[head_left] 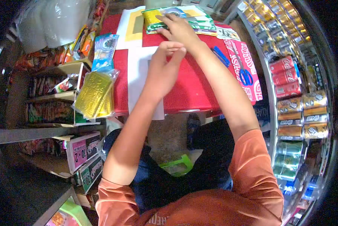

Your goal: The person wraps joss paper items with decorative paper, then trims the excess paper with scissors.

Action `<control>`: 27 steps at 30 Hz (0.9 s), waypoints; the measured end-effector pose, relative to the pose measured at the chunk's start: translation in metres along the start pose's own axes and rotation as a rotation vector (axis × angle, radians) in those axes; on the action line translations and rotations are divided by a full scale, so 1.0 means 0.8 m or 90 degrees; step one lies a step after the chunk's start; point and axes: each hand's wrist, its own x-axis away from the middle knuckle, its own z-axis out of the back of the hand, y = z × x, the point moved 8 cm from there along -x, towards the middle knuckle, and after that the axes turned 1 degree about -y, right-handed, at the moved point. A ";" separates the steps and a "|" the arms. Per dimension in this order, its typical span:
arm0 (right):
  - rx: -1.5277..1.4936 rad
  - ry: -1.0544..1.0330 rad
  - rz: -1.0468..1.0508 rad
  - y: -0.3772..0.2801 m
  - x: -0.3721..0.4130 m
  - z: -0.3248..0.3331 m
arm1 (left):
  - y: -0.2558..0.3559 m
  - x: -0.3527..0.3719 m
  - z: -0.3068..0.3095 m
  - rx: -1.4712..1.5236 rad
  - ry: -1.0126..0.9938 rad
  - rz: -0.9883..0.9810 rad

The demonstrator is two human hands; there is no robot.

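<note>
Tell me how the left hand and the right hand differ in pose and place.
The right hand reaches farther, to the table's far end; the left hand is nearer, above the white paper. The right hand lies spread on the green printed packets; the left hand has its fingers curled in, with nothing plainly in them. Both are bare and over the red table.

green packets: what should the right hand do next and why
Probably pinch the top one of the green packets and draw it toward the white sheet: the right hand rests on them, and the left hand hovers above that sheet.
</note>
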 end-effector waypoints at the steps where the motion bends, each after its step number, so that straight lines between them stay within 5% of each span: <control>1: -0.007 0.010 -0.010 0.001 0.007 0.015 | 0.000 0.000 -0.001 0.009 -0.001 0.010; 7: -0.090 0.085 -0.129 0.027 0.087 0.144 | -0.003 0.003 -0.001 -0.010 -0.024 0.059; 14: 0.208 -0.133 -0.560 0.161 0.285 0.214 | 0.005 0.009 -0.012 -0.039 -0.056 0.074; 17: 0.044 -0.221 -0.576 0.197 0.324 0.193 | 0.002 0.011 -0.019 -0.047 -0.077 0.076; 22: 0.066 -0.175 -0.512 0.171 0.317 0.213 | -0.008 0.010 -0.029 -0.063 -0.101 0.037; 27: 0.062 -0.192 -0.589 0.149 0.303 0.227 | -0.012 0.012 -0.039 -0.053 -0.098 0.077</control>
